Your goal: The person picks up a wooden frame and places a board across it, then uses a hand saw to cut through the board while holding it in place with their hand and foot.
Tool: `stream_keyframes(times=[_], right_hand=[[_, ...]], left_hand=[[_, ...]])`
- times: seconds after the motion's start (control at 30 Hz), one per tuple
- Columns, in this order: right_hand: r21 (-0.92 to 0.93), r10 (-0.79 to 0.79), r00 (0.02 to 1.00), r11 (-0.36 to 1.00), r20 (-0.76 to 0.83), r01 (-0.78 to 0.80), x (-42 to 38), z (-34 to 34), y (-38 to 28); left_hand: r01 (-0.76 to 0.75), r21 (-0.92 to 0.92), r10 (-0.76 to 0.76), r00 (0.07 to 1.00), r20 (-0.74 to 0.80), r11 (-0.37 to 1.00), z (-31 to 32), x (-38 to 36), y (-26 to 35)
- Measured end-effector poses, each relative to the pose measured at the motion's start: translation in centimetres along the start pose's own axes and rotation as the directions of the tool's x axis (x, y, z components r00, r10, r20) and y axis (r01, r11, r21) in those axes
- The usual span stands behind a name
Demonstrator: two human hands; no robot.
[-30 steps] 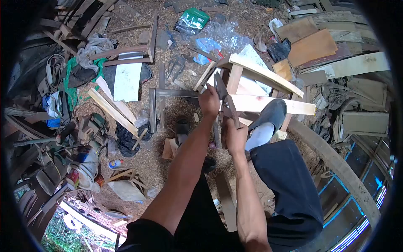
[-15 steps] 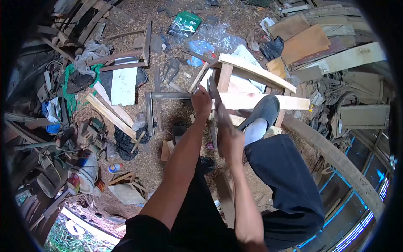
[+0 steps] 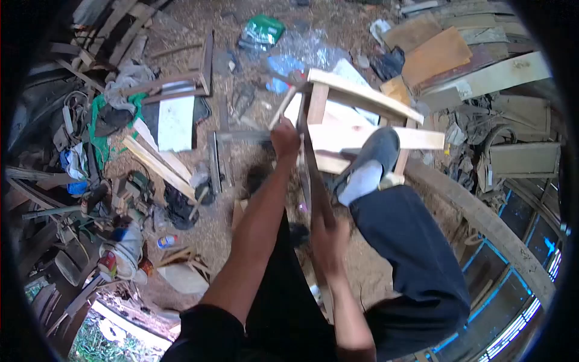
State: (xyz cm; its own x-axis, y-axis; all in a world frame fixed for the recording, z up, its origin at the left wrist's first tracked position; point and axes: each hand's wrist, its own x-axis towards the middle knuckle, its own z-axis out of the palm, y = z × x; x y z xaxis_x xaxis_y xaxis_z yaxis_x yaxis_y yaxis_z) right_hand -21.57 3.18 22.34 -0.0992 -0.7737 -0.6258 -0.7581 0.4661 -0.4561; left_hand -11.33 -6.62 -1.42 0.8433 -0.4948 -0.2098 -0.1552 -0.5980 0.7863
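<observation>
My right hand (image 3: 330, 244) is closed around the near end of a handsaw (image 3: 315, 175), blurred by motion. Its long blade points away from me and runs along the left end of a pale wooden frame (image 3: 368, 99). My left hand (image 3: 285, 142) is a fist just left of the blade, close to a narrow wooden strip (image 3: 282, 110) at that end; I cannot tell exactly what its fingers grip. My shoe (image 3: 375, 154) presses on a light board (image 3: 416, 140) of the frame.
Loose boards (image 3: 437, 54) lie at the upper right, and a curved plank (image 3: 482, 211) runs down the right side. A green packet (image 3: 262, 31) and clear plastic (image 3: 310, 48) lie ahead. Pale offcuts (image 3: 158, 166), a black bag (image 3: 179, 205) and a white bucket (image 3: 123, 253) are to the left.
My right hand has pulled back toward my body, drawing the handsaw with it. My left hand and the foot stay nearly in place; the view has shifted slightly.
</observation>
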Motion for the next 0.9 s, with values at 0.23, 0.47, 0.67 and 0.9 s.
stream_keyframes(times=[0.23,0.47,0.67,0.9], right_hand=[[0.312,0.113,0.993,0.942,0.047,-0.122,7.1,3.4,-2.0],[0.402,0.156,0.981,0.895,0.120,-0.191,-3.3,-0.3,1.2],[0.254,0.048,0.995,0.967,-0.088,-0.024,-2.2,1.8,0.1],[0.400,0.043,0.998,0.915,0.038,-0.055,-1.0,-0.6,0.3]], left_hand=[[-0.081,-0.057,0.080,0.997,-0.016,0.995,0.2,-0.4,-1.2],[-0.112,0.034,0.114,0.990,-0.086,0.993,0.9,-0.5,-1.7],[-0.042,-0.009,0.042,0.999,-0.028,0.999,0.6,0.1,-0.3],[-0.034,0.088,0.040,0.997,-0.059,0.996,1.0,-0.8,-1.6]])
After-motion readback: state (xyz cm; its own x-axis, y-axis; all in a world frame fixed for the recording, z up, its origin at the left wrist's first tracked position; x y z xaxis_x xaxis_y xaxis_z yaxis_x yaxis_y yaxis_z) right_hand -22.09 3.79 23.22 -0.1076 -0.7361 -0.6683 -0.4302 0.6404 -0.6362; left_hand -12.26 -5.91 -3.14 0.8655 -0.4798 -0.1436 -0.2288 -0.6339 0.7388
